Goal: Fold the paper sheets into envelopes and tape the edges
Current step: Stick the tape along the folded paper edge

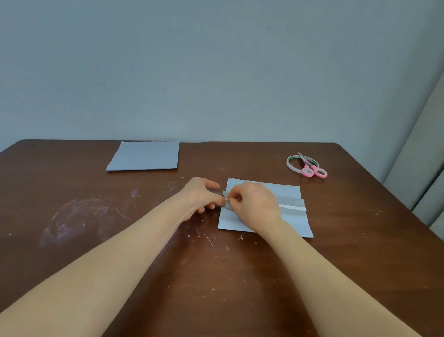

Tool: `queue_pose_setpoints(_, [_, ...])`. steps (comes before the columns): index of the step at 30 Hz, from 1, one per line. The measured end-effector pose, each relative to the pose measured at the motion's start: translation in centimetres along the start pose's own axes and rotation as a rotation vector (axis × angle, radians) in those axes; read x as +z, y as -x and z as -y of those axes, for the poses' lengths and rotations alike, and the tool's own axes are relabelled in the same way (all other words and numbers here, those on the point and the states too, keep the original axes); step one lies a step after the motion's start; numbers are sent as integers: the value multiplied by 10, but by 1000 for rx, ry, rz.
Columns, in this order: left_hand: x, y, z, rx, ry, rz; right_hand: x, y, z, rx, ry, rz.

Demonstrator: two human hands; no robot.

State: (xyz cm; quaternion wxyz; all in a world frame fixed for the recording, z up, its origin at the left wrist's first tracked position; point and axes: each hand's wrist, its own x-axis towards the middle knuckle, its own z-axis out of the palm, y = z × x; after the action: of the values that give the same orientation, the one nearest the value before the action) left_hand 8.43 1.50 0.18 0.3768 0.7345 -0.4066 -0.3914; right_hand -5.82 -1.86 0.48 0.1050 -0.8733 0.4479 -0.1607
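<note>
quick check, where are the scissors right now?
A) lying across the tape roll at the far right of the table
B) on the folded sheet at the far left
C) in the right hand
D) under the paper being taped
A: the scissors lie across the tape roll at the far right of the table, while both hands work at the paper.
</note>
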Motion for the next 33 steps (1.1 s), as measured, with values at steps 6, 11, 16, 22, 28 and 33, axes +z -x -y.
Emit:
queue_pose_setpoints(6, [1,0,-1,3,-12,0,2,0,-1,16,-34,-10])
queue_pose_setpoints(11, [1,2,-2,1,-10,7,5,-1,-2,51,-82,-9])
queue_pose_setpoints(16, [0,4,-3,5,1,10,5,-2,-3,68,-112,24])
queue_pose_setpoints(22, [2,3,-1,14,-35,-18,7,-2,-3,76,-122,25])
queue_pose_setpoints(28, [1,2,-2,20,-66,-16,6,0,-5,75,-135,18])
queue_pose_setpoints(33, [4,7,-7,27,-75,3,6,1,-6,65,-141,4])
